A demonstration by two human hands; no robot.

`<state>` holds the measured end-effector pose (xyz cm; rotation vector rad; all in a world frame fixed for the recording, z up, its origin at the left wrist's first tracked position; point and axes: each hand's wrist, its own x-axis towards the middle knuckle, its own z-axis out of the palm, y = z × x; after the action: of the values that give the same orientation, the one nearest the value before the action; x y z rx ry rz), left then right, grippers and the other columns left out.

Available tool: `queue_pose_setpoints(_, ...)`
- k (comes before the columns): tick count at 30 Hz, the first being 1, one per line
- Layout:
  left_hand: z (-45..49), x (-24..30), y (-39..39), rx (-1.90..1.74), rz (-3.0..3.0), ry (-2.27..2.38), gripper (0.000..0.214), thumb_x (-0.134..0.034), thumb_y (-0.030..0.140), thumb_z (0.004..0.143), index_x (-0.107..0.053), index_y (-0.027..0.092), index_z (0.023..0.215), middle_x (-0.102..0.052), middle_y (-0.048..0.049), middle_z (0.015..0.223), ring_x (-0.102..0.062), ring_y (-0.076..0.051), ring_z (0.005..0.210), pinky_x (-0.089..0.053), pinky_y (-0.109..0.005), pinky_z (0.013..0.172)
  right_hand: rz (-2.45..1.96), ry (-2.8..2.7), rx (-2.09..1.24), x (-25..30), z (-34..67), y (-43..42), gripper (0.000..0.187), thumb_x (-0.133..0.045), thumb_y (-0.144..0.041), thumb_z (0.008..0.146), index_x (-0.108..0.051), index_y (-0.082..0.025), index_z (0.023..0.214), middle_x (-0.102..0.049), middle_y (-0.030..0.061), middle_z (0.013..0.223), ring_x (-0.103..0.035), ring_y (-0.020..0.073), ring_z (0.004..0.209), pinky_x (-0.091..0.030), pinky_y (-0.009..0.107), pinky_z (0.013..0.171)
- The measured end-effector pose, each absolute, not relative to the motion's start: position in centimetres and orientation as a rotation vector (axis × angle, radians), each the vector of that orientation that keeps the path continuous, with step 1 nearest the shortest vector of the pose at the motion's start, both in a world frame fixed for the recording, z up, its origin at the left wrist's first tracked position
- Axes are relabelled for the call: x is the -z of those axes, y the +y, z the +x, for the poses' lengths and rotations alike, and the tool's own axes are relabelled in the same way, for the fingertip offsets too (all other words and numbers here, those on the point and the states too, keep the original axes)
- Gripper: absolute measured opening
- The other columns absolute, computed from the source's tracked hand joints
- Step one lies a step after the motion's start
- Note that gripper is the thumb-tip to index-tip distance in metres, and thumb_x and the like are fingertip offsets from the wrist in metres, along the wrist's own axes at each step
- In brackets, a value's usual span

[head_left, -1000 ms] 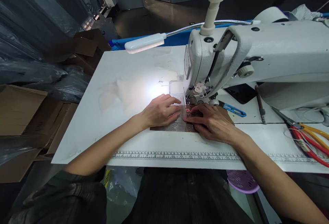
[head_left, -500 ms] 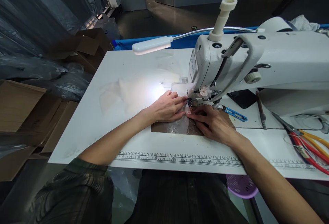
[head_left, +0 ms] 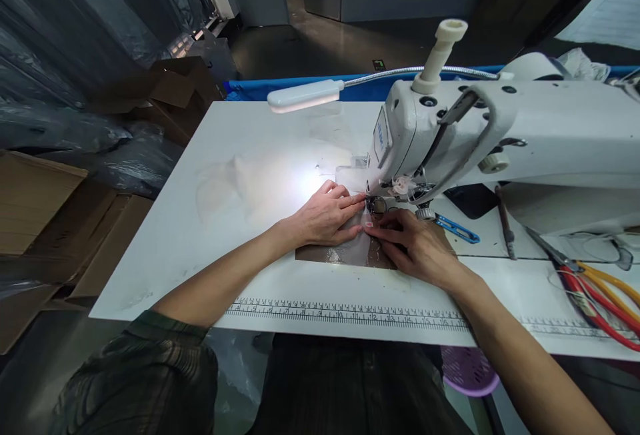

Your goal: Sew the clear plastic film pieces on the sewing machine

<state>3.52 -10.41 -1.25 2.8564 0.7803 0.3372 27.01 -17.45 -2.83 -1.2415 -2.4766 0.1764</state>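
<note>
A thin, sheer fabric piece with a brown part lies under the needle area of a white sewing machine. My left hand rests flat on it, fingers stretched toward the presser foot. From the other side, my right hand presses on the fabric, its index finger extended to a small pale label just in front of the foot. Its other fingers are bent and partly hidden, with the thumb side apart from the index finger. Neither hand visibly grips anything.
Blue thread snips lie right of the foot. Scissors with red and orange handles are at the far right. A lamp lights the white table, which has a printed ruler. Cardboard boxes stand at left.
The head view has shifted slightly, so the machine and table sit a little lower, and paper shows at the upper right. Both hands keep nearly the same place on the fabric.
</note>
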Motion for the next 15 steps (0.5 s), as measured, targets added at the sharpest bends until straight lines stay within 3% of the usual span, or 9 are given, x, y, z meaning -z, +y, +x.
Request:
queue_pose_setpoints(9, 3.85, 1.02, -10.93, -0.300, 2.978, 0.806, 0.047, -0.043, 0.039, 0.096, -0.059, 0.011, 0.130, -0.059, -0.0150, 0.137, -0.055, -0.029, 0.099, -0.033, -0.050, 0.097, -1.189, -2.409, -0.258, 3.07, 26.81, -17.38, 0.035, -0.053, -0.023, 0.092, -0.069, -0.030, 0.123, -0.066, 0.0097, 0.110, -0.062, 0.0254, 0.102, -0.052, 0.042, 0.082)
queue_pose_setpoints(15, 3.91, 1.02, -11.14, -0.304, 3.006, 0.806, 0.048, -0.043, 0.040, 0.097, -0.059, 0.010, 0.130, -0.058, -0.0170, 0.136, -0.055, -0.030, 0.100, -0.034, -0.051, 0.097, -1.208, -2.433, -0.223, 3.09, 26.79, -17.44, 0.035, -0.054, -0.023, 0.092, -0.070, -0.028, 0.122, -0.066, 0.0111, 0.112, -0.062, 0.0265, 0.100, -0.052, 0.042, 0.079)
